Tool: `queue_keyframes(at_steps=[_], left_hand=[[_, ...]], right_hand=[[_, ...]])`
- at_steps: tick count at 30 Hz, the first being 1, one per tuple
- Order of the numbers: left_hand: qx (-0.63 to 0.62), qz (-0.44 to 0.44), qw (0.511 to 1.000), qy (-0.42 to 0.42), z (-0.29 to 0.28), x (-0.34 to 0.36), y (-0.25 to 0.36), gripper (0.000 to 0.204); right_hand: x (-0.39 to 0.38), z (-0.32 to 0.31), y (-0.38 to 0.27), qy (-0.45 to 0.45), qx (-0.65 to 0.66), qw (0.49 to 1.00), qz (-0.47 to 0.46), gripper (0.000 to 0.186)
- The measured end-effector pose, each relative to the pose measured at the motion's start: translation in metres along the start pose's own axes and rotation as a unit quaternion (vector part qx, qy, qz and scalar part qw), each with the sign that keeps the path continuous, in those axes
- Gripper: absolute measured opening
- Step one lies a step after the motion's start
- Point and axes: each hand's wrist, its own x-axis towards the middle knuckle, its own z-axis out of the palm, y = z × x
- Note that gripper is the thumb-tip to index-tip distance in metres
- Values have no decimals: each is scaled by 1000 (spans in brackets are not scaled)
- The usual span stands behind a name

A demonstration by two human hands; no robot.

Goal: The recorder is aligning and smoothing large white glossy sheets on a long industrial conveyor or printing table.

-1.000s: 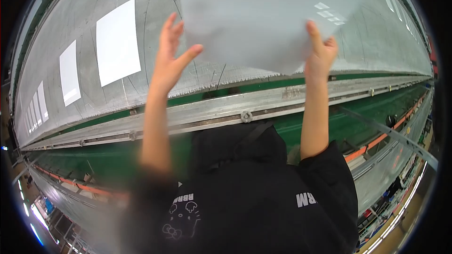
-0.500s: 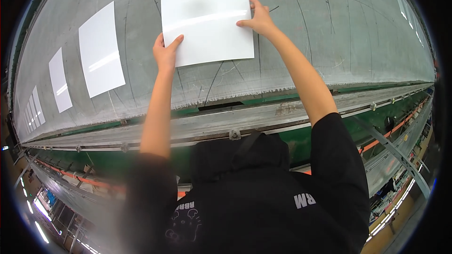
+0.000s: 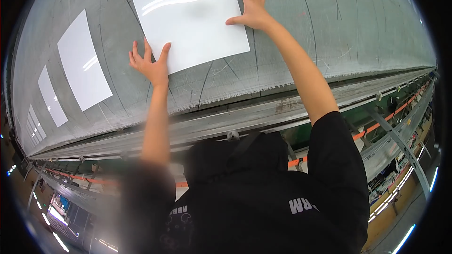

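Observation:
A glossy white sheet point(image 3: 197, 33) lies on a long grey work surface, its top cut off by the picture's edge. At its lower left corner is my left hand point(image 3: 151, 68), fingers spread over the grey surface and the thumb tip at the sheet. My right hand point(image 3: 253, 9) is at the right edge, its thumb over the sheet and its fingers stretched out and apart. Both hands are open, with neither closed round the sheet. Similar white sheets lie in a row to the left, the nearest white sheet point(image 3: 85, 61) beside my left hand.
The grey surface point(image 3: 325, 42) carries dark drawn lines and scratches. Along its near side runs a metal rail point(image 3: 263, 110) with small brackets, close to my body. Metal struts point(image 3: 400, 143) and an orange bar point(image 3: 365, 134) stand at the lower right.
The fingers of both hands have spread away from the sheet's edges. In the picture, the sheets have shifted left and the middle one is tilted, as the view has turned.

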Motion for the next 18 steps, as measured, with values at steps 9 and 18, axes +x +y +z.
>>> queue_keyframes(at_steps=[9,18], left_hand=[[51,23,998,-1,4,0,-5,60],[57,33,998,-15,3,1,-7,61]], right_hand=[[4,-10,-10,-128,-12,987,98,106],[0,-12,-8,-103,-12,992,78,106]])
